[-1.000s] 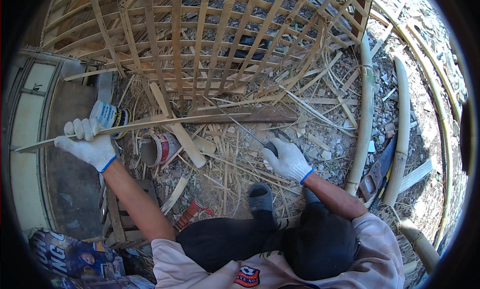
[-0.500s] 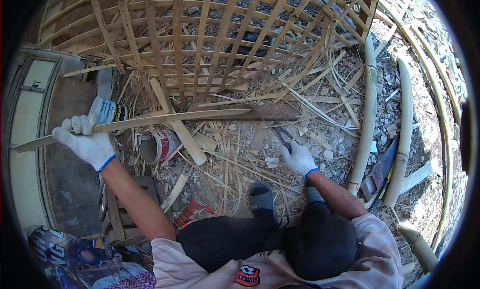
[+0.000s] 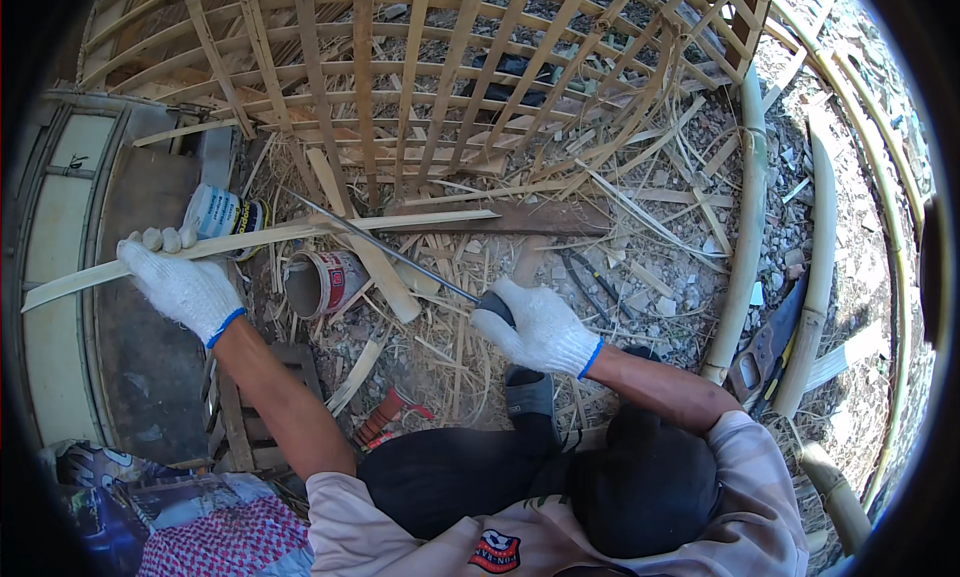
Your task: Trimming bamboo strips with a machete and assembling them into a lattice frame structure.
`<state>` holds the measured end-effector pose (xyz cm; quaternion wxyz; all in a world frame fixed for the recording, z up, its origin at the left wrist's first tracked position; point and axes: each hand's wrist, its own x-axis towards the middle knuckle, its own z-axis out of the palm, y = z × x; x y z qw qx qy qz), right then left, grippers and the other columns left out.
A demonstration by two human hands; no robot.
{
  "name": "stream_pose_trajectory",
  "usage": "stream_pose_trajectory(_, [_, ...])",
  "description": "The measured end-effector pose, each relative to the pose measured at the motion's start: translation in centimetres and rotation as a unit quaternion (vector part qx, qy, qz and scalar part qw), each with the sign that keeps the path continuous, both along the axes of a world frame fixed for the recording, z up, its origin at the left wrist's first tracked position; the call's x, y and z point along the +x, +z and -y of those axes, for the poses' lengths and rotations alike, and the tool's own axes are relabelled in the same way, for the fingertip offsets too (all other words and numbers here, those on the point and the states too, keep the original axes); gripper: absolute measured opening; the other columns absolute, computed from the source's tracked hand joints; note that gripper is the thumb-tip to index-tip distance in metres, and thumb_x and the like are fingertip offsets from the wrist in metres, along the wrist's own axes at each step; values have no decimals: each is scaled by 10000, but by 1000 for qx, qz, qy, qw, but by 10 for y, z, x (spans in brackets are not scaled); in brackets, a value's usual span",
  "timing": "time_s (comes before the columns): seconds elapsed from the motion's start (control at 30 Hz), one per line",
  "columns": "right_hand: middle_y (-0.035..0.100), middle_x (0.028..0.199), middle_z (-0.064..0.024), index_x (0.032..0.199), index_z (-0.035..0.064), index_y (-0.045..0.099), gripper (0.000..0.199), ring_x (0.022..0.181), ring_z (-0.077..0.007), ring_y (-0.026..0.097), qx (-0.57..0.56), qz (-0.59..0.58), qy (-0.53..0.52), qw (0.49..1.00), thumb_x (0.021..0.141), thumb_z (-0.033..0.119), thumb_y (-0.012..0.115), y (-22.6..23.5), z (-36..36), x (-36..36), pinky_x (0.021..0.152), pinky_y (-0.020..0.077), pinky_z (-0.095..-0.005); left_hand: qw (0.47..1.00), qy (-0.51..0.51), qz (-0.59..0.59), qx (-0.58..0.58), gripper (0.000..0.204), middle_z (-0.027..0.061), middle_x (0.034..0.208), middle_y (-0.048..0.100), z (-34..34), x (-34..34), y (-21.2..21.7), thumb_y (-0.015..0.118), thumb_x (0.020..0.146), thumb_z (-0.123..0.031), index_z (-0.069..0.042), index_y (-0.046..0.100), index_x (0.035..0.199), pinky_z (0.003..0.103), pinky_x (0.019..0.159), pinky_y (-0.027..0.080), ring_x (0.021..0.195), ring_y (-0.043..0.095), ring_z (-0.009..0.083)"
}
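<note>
My left hand (image 3: pixel 183 282), in a white knit glove with a blue cuff, is closed around a long flat bamboo strip (image 3: pixel 300 231). Its outer end sticks out past the hand at the left, while the rest reaches toward the middle. In the other white glove, my right hand (image 3: pixel 540 327) grips the dark handle of a long thin metal tool (image 3: pixel 420 270). The tool's shaft slants up and left and crosses the strip in view; whether the two touch I cannot tell. What kind of tip it has is too small to make out.
An open bamboo lattice (image 3: pixel 410 87) stands ahead. Pliers (image 3: pixel 598 285) lie right of centre near a dark board (image 3: pixel 530 218). Two buckets (image 3: pixel 318 283) sit near my left hand. Bamboo poles (image 3: pixel 745 237) and a handsaw (image 3: pixel 765 352) lie at the right, and shavings cover the gravelly ground.
My right hand has moved left, bringing the metal tool up across the bamboo strip; the pliers now show uncovered on the ground. My left hand keeps its hold, shifted slightly.
</note>
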<state>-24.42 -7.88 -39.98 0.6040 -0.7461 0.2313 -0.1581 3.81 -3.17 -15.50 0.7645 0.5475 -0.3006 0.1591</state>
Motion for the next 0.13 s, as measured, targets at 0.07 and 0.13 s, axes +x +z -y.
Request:
stream_pose_trajectory(0.07, [700, 841, -302, 1122, 4, 608, 459, 822, -515, 693, -3, -9, 8, 1000, 1005, 447, 615, 12, -4, 12, 735, 542, -563, 1000, 5, 6, -5, 230, -22, 798, 391, 10, -9, -1, 587, 1037, -284, -102, 459, 976, 278, 551, 363, 633, 360, 98])
stream_pose_trajectory(0.13, [707, 847, -296, 1137, 35, 609, 484, 813, -507, 707, 13, 10, 5, 1000, 966, 483, 677, 3, -2, 19, 723, 558, -540, 1000, 6, 13, -4, 247, -24, 787, 371, 11, -10, 0, 591, 1033, -293, -104, 448, 962, 286, 541, 362, 623, 346, 97])
